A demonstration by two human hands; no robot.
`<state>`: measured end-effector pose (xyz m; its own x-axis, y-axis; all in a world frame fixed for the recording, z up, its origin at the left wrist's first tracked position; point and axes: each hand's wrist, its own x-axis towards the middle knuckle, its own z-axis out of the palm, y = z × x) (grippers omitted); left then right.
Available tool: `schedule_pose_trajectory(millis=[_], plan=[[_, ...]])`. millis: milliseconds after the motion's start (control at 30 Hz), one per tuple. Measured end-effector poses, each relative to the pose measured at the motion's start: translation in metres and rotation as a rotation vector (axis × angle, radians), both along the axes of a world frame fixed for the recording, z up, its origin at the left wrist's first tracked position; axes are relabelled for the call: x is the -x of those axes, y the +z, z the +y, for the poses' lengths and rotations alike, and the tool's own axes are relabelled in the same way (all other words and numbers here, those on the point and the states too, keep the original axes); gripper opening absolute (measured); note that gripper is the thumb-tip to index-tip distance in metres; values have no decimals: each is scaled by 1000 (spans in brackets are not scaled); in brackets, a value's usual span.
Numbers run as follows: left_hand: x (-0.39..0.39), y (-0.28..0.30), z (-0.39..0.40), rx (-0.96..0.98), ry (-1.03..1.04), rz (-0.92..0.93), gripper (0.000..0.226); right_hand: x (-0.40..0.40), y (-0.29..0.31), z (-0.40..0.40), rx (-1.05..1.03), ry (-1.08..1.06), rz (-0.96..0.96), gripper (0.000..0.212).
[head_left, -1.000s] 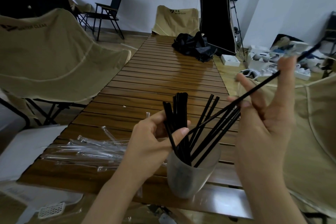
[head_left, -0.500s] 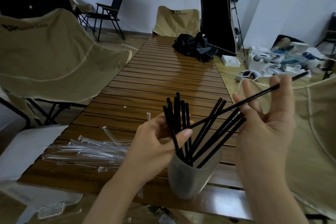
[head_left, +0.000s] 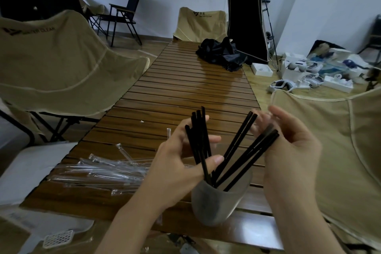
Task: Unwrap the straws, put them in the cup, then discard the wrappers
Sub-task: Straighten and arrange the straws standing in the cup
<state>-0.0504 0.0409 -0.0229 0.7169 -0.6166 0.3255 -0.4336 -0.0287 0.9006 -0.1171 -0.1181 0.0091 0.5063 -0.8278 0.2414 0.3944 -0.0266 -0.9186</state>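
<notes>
Head view: our left hand [head_left: 183, 163] pinches upright black straws [head_left: 199, 140] in the cup [head_left: 214, 204]; right hand [head_left: 288, 150], fingers loosely curled, touches the leaning straws [head_left: 247, 154].

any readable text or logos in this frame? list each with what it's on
"WATER CLEAR" beside a logo mark: back of the tan chair on the left.
"WATER CLEAR" under a logo mark: tan chair at the table's far end.
Small characters beside that logo: too small to read.
No other readable text.

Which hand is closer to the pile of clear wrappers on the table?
The left hand. It sits right at the pile of wrappers, its wrist just above their ends. The right hand is on the far side of the cup, away from them.
</notes>
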Motion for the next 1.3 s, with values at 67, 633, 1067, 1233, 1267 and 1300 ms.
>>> schedule_pose_trajectory(millis=[67,633,1067,1233,1267,1300], plan=[[0,0,0,4,0,-4,63,0,1,3,34,10,20,12],[1,4,-3,34,14,71,34,1,4,14,275,440,302,25],[-6,15,26,-47,-345,246,69,15,-2,-22,250,929,174,65],[-5,13,11,-6,-56,53,60,17,4,-14,295,774,242,45],[-4,13,9,22,17,20,49,16,4,-12,308,727,251,39],[-4,13,7,50,67,11,41,15,3,-11,330,686,268,35]])
